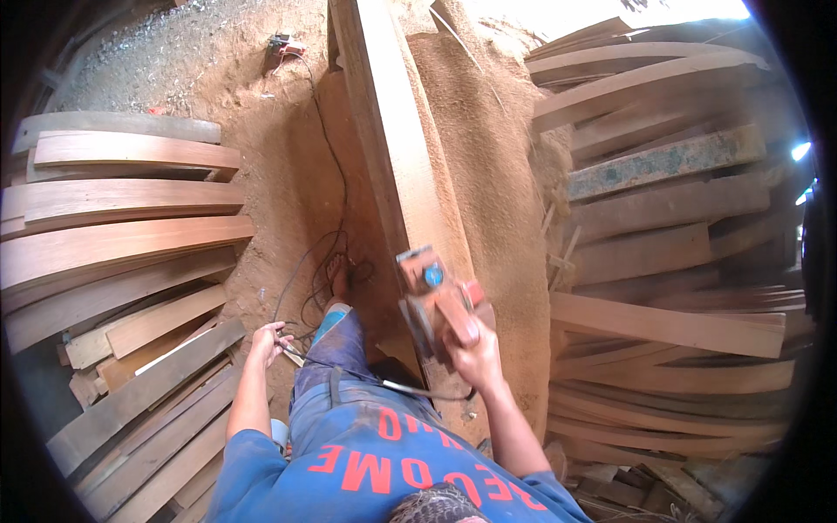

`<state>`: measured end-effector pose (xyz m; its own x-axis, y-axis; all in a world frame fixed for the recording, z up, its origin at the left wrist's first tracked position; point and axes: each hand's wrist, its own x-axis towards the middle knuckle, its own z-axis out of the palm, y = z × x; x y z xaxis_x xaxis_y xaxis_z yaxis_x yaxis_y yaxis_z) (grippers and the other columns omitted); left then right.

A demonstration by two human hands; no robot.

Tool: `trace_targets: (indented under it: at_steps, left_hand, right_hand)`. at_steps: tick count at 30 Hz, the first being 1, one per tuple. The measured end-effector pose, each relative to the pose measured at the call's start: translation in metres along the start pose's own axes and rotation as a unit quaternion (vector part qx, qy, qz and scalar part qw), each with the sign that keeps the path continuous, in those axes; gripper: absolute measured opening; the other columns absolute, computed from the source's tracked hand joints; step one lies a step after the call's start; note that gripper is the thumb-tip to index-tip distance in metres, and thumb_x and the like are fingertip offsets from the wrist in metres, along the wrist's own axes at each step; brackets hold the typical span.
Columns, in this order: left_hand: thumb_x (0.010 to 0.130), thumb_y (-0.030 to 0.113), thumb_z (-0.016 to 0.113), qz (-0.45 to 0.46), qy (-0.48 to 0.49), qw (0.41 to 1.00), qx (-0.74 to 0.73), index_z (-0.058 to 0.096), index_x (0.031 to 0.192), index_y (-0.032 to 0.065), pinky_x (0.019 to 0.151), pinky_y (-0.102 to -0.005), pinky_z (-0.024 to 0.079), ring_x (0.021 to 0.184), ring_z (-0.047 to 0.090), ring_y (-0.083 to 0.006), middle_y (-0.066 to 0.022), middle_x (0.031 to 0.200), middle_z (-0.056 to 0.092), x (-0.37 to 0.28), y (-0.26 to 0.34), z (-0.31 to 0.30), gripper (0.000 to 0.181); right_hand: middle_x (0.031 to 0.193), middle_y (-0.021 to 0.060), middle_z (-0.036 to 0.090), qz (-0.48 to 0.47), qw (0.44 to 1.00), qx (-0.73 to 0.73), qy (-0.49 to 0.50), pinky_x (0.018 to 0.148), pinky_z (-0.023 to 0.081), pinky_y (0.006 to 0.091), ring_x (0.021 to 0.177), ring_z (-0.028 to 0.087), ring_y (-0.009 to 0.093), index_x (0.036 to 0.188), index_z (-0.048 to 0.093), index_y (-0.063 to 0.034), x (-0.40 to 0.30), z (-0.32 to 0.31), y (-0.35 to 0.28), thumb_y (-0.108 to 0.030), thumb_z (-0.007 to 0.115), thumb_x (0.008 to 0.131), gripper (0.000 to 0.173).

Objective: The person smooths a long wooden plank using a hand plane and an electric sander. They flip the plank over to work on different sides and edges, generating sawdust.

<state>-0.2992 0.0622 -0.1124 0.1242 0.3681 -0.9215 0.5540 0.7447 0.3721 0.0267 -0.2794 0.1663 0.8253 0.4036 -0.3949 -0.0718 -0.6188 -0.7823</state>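
My right hand [476,356] grips the rear handle of an electric hand planer [435,294], an orange-brown tool with a blue knob. The planer sits over the near part of a long, thick wooden beam [409,157] that runs away from me. Off to the left, my left hand [267,343] holds the black power cord [314,359], which passes across my waist to the planer's rear. From that hand the cord drops to loose loops on the ground beside my bare foot [337,273].
Stacked boards [131,196] lie on my left, and more planks [667,327] are piled on the right. Sawdust [497,196] is heaped along the beam's right side. Farther ahead, the cord [327,131] leads to an electrical outlet box [284,49] on the ground.
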Motion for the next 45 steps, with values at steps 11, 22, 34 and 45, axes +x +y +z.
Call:
trace_targets:
  at_steps: [11, 22, 34, 45]
  left_hand:
    - [0.093, -0.002, 0.053, 0.162, -0.018, 0.967, 0.194, 0.071, 0.133, -0.0016, 0.064, -0.0296, 0.058, 0.070, 0.075, -0.0165, -0.0119, 0.093, 0.077, 0.024, 0.091, 0.068, 0.044]
    - [0.094, -0.004, 0.050, 0.120, 0.004, 0.987, 0.109, 0.068, 0.138, -0.0016, 0.064, -0.0290, 0.053, 0.069, 0.070, -0.0135, -0.0165, 0.111, 0.077, 0.011, -0.013, 0.050, 0.048]
    - [0.098, 0.007, 0.061, 0.130, -0.046, 0.979, 0.147, 0.075, 0.128, -0.0020, 0.063, -0.0304, 0.055, 0.061, 0.065, -0.0116, -0.0110, 0.110, 0.080, -0.020, -0.066, 0.078, 0.034]
    - [0.100, 0.009, 0.063, 0.198, -0.053, 0.964, 0.171, 0.074, 0.130, -0.0015, 0.064, -0.0300, 0.056, 0.067, 0.066, -0.0119, -0.0114, 0.121, 0.077, -0.026, 0.071, 0.096, 0.033]
  right_hand:
    - [0.081, 0.0100, 0.071, -0.170, 0.980, -0.100, 0.018, 0.059, 0.055, 0.0347, 0.065, 0.067, 0.016, 0.114, 0.075, -0.0099, 0.314, 0.069, -0.171, -0.007, 0.067, 0.087, 0.028]
    - [0.078, 0.0050, 0.067, -0.131, 0.990, -0.048, -0.028, 0.053, 0.047, 0.0283, 0.058, 0.060, 0.009, 0.129, 0.075, -0.0039, 0.202, 0.055, -0.128, -0.010, 0.069, 0.087, 0.042]
    - [0.085, -0.0044, 0.065, 0.132, 0.991, -0.008, -0.001, 0.067, 0.049, 0.0245, 0.074, 0.056, 0.005, 0.111, 0.071, 0.0006, -0.056, -0.009, 0.029, 0.002, 0.073, 0.088, 0.024]
    - [0.107, 0.0161, 0.077, -0.162, 0.979, -0.123, -0.001, 0.080, 0.057, 0.0384, 0.088, 0.074, 0.025, 0.135, 0.073, -0.0192, 0.243, 0.061, -0.137, -0.019, 0.067, 0.096, 0.040]
